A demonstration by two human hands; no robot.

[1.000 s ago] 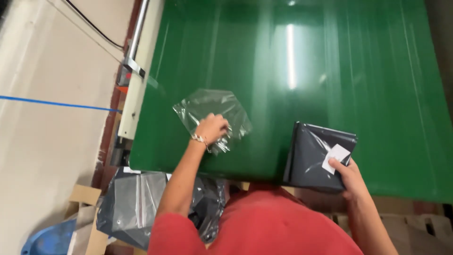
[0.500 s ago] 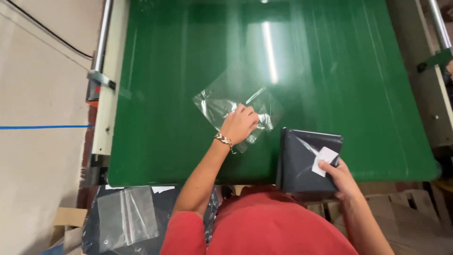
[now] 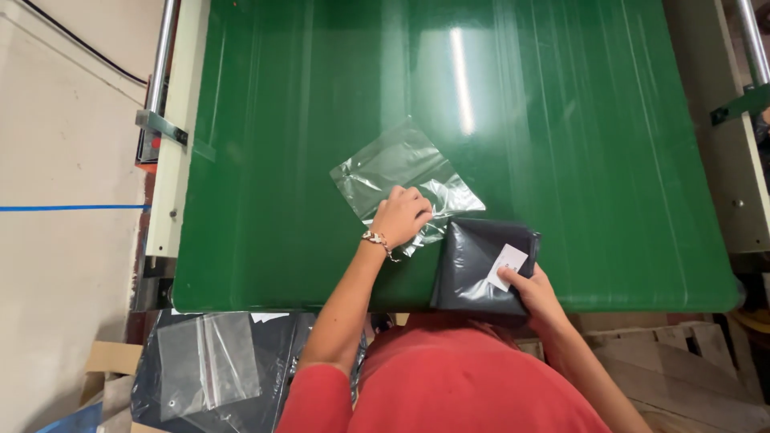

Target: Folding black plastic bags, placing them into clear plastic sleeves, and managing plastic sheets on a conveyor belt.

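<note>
A clear plastic bag [image 3: 393, 168] lies flat on the green conveyor belt [image 3: 321, 96]. My left hand [image 3: 399, 216], with a bracelet at the wrist, presses on the bag's near corner and pinches its edge. Right beside it sits a dark grey folded package [image 3: 473, 269] with a small white label [image 3: 507, 266]. My right hand [image 3: 536, 293] grips that package at its near right corner, thumb by the label. The package's left edge touches the clear bag.
A cream metal frame rail [image 3: 172, 160] runs along the belt's left side, another frame [image 3: 734, 160] on the right. Below the belt's near edge, at lower left, a pile of dark packages with a clear bag [image 3: 208, 365] on top lies by cardboard.
My left hand has slid the clear bag to the right until it meets the dark package. My right hand has kept hold of the package.
</note>
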